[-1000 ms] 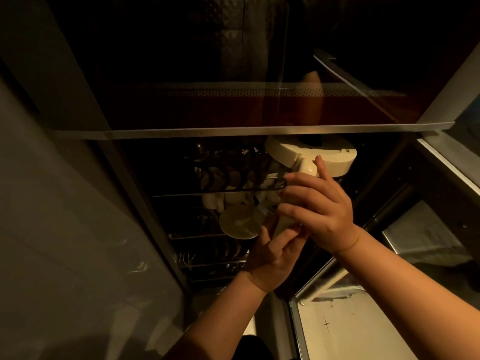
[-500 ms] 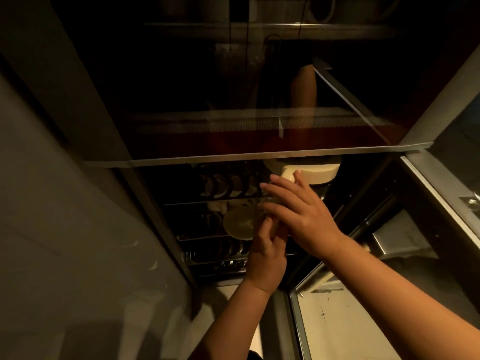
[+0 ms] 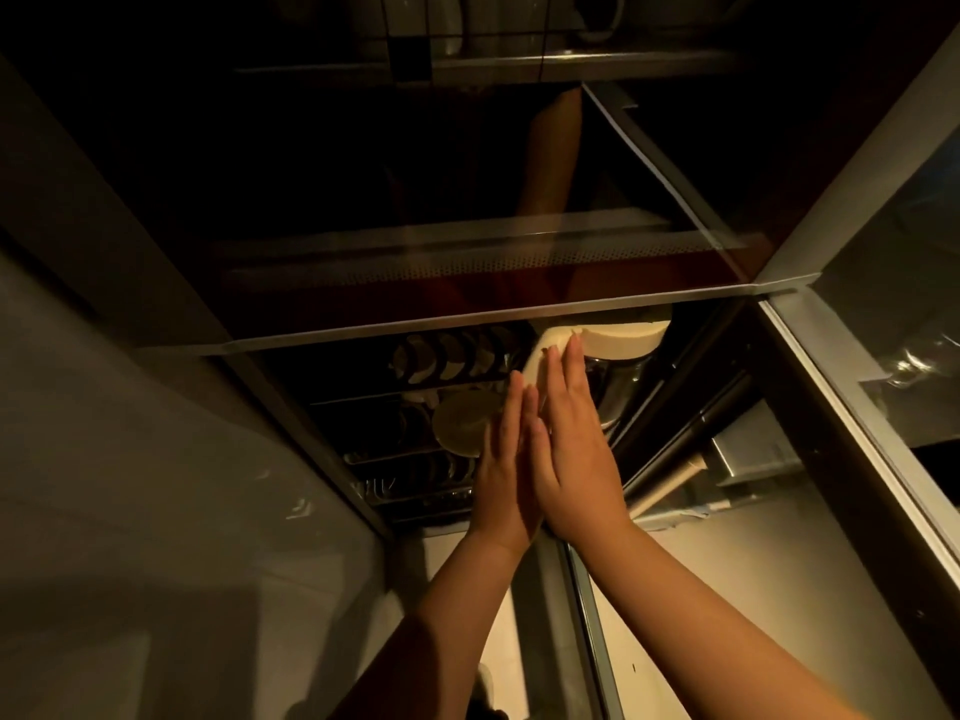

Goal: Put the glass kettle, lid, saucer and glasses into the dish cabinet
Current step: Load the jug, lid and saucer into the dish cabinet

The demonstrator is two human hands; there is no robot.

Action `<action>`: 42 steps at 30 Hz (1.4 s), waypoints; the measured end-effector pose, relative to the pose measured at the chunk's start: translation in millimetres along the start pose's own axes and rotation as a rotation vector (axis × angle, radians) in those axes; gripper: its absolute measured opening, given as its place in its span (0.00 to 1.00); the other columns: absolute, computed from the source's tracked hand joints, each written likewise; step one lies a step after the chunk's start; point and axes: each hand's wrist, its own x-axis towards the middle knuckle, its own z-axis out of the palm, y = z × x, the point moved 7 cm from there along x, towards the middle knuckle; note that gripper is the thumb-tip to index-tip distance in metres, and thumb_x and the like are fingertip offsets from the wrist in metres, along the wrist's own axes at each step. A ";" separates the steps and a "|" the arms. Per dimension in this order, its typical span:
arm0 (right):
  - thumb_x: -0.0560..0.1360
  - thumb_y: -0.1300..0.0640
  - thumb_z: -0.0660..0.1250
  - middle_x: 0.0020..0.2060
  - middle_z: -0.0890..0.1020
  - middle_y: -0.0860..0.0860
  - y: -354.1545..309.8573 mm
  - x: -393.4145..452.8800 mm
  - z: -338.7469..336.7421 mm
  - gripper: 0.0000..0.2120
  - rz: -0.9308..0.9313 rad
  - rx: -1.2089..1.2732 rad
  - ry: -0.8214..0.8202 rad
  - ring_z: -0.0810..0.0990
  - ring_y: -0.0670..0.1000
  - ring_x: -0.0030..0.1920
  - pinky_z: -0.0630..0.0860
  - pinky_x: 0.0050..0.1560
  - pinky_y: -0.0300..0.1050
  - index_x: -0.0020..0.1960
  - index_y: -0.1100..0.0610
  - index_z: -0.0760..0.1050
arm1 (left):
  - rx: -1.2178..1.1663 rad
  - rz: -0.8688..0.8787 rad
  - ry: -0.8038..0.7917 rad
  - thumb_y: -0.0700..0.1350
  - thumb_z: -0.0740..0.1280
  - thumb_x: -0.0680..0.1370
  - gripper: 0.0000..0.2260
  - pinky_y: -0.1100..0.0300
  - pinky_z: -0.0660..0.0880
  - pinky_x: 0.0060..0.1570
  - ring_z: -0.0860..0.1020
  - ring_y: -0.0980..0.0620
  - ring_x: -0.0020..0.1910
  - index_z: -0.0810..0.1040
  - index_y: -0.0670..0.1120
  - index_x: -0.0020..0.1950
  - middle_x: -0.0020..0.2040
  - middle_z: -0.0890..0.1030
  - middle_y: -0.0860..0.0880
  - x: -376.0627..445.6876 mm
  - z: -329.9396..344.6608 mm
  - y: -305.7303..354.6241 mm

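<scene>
Head view: glass kettle [image 3: 618, 376] sits inside the dish cabinet [image 3: 467, 317], on the upper rack, its cream lid [image 3: 618, 337] on top just under the cabinet's front edge. Right hand [image 3: 571, 444] lies flat, fingers [image 3: 574, 366] straight, tips touching the kettle's cream handle [image 3: 537, 356]; it grips nothing. Left hand [image 3: 506, 470] is flat too, fingers straight, pressed side by side against the right hand, just left of the kettle. Round cream saucer [image 3: 460, 426] stands on edge lower left of the kettle, partly behind the left hand. A row of small dishes [image 3: 447, 353] sits left of the kettle.

Step looks like nudging the kettle deeper. To do it well: push low and evenly with flat fingers, keep it upright so the lid stays seated, and stop once the handle clears the door line. Watch the saucer, close by. Glasses not identifiable; too dark.
</scene>
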 end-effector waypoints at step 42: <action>0.82 0.52 0.53 0.74 0.46 0.46 75.6 11.5 26.5 0.27 0.217 0.190 -0.082 0.44 0.39 0.72 0.42 0.64 0.20 0.73 0.48 0.41 | -0.125 -0.207 -0.431 0.57 0.59 0.78 0.37 0.50 0.54 0.73 0.49 0.52 0.76 0.31 0.66 0.71 0.78 0.46 0.55 35.7 62.0 -21.9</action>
